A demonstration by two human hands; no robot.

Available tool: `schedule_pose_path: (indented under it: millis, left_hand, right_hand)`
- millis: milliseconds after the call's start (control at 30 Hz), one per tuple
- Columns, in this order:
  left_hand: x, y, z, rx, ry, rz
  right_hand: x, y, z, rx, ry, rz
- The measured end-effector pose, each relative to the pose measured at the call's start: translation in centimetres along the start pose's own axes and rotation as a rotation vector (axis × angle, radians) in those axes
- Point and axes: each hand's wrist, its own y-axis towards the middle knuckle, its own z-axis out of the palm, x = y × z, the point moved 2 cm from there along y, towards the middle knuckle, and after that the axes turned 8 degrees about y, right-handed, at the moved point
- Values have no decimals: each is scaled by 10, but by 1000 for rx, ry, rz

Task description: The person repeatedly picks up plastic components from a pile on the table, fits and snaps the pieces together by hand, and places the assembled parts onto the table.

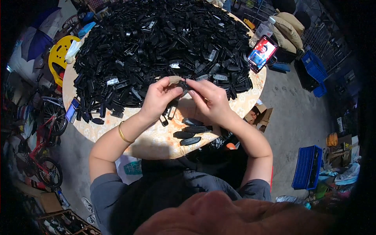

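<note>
Over the near part of a round table with a patterned cream cloth, my two hands meet at a small black plastic part. My left hand pinches it from one side; a tan wrap covers the tip of its index finger. From the other side my right hand grips the same part between thumb and fingers. The fingers partly hide its shape. Just below the hands lie small black rectangular frames. Several dark elongated oval pieces rest closer to me, near the table edge.
A large heap of black plastic parts spreads across most of the table. A lit phone stands at its right edge. Blue crates and an open cardboard box are to the right. A yellow chair and red bicycle stand left.
</note>
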Motion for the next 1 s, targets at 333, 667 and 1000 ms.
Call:
schedule_pose_path:
  millis: [333, 667, 1000]
  left_hand:
    - [-5, 0, -3, 37, 59, -53]
    - [-5, -1, 1, -58, -327, -105]
    - [-13, -1, 2, 294, -413, -69]
  right_hand:
    - [4, 0, 0, 131, -28, -9]
    - [4, 2, 9, -46, 160, 51]
    - [-2, -11, 8, 259, 1173, 812]
